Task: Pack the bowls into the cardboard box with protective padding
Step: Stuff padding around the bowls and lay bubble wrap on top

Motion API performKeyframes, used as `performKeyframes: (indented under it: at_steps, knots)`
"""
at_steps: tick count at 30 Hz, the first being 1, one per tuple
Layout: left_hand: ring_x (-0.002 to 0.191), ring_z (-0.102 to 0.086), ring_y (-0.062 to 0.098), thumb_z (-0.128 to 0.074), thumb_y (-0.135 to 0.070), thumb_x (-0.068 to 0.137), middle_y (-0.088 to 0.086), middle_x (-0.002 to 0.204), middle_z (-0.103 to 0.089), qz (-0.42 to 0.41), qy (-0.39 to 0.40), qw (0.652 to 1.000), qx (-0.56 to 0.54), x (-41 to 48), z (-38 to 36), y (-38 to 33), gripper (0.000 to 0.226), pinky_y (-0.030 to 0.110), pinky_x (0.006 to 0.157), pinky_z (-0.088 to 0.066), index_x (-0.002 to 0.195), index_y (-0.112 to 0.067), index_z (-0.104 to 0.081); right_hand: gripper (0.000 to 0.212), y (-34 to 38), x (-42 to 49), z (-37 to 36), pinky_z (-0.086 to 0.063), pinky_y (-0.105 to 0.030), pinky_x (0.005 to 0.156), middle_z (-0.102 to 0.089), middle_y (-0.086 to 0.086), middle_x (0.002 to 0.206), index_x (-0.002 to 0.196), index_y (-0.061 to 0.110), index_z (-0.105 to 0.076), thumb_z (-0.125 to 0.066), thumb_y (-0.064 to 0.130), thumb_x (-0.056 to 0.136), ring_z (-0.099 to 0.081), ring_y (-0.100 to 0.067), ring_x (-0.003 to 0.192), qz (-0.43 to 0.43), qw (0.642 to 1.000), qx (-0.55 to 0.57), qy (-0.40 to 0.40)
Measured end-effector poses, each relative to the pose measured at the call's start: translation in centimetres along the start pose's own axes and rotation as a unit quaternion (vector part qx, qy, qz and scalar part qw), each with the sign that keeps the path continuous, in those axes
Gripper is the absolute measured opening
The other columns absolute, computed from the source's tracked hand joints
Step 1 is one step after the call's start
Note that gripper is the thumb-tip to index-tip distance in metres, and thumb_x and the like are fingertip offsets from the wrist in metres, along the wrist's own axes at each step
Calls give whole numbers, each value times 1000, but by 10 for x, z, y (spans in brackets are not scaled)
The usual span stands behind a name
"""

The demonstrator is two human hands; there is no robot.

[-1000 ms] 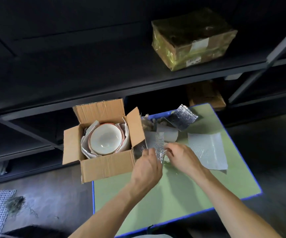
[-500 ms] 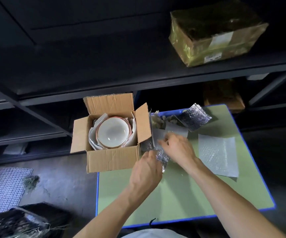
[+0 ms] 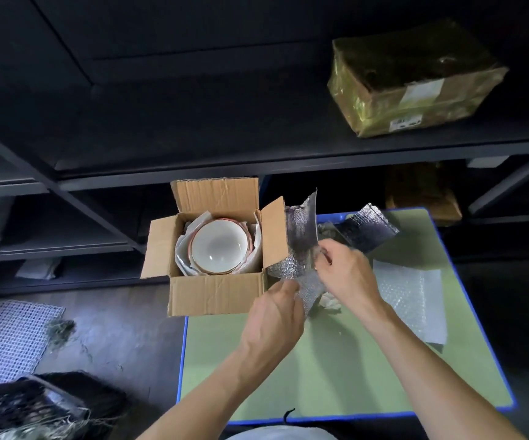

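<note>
Gripping the crinkled silver foil padding sheet in both my left hand and right hand, I could knock the open brown cardboard box just left, jarring the stacked white ceramic bowls.

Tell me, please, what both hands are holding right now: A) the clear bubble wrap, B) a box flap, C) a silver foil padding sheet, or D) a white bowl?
C: the left hand and right hand both grip the silver foil padding sheet beside the cardboard box.

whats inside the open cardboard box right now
The open brown cardboard box holds a white ceramic bowl with an orange rim, nested in white padding paper. More rims show beneath, so it seems stacked; how many bowls, and the box bottom, are covered.
</note>
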State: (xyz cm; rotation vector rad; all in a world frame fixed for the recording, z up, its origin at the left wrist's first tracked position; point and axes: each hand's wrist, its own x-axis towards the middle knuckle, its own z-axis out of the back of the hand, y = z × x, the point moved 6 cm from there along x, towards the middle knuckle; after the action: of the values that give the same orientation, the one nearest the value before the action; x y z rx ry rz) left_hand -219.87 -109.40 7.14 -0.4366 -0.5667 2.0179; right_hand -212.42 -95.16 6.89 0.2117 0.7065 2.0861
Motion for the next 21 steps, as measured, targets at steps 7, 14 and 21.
performKeyframes:
  at_steps: [7, 14, 21]
  knots:
    - [107, -60, 30, -40, -21, 102, 9, 117, -62, 17, 15, 999, -23, 18, -1, -19, 31, 36, 87, -48, 130, -12, -50, 15, -34, -19, 65, -52, -44, 75, -62, -2, 65, 79, 24, -53, -47, 20, 91, -68, -35, 83, -65, 995, 60, -53]
    - [116, -57, 32, -42, -13, 101, 12, 128, -59, 36, 54, 998, 8, 30, -7, -32, 35, 37, 94, -47, 135, -10, -47, 17, -65, -38, 97, -56, -45, 70, -62, -3, 65, 77, 19, -53, -49, 24, 93, -67, -32, 73, -101, 982, 116, -111]
    - [92, -61, 34, -34, -12, 102, 10, 123, -53, -58, 65, 995, 40, 36, 0, -54, 29, 37, 66, -43, 127, -11, -49, 14, -61, -54, 88, -55, -52, 73, -65, -8, 70, 77, 14, -52, -50, 21, 88, -64, -35, 73, -90, 986, 135, -47]
